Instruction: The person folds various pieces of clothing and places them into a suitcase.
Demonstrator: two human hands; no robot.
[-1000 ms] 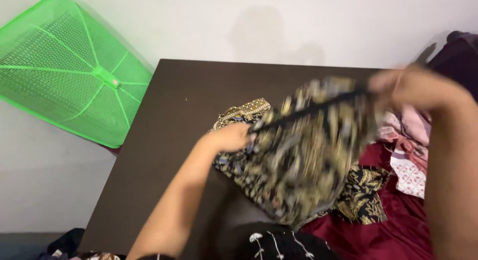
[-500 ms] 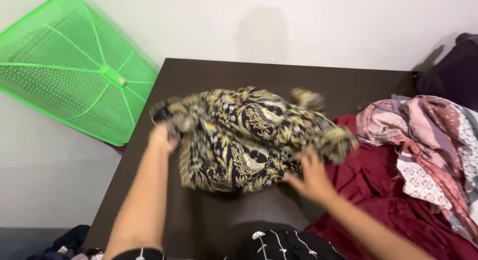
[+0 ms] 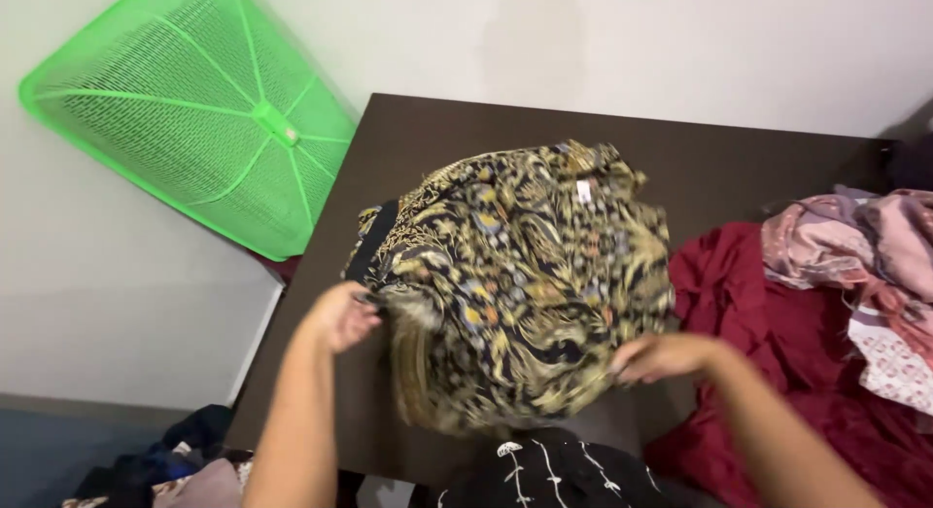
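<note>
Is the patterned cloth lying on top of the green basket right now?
No, the patterned cloth is spread over the dark table, held at its edges by both hands, while the green basket leans against the wall apart from it.

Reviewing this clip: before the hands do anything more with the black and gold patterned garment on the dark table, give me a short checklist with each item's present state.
1. Left hand on the patterned garment: ok, it grips the left edge.
2. Right hand on the garment: ok, fingers pinch the lower right edge.
3. Garment lies on the dark table: ok, spread over the middle.
4. Garment flat: not ok, the cloth is bunched and partly blurred.
5. Garment apart from the maroon cloth: cannot tell, their edges meet on the right.
6. Bare table behind the garment: ok, the far strip by the wall shows nothing on it.
</note>
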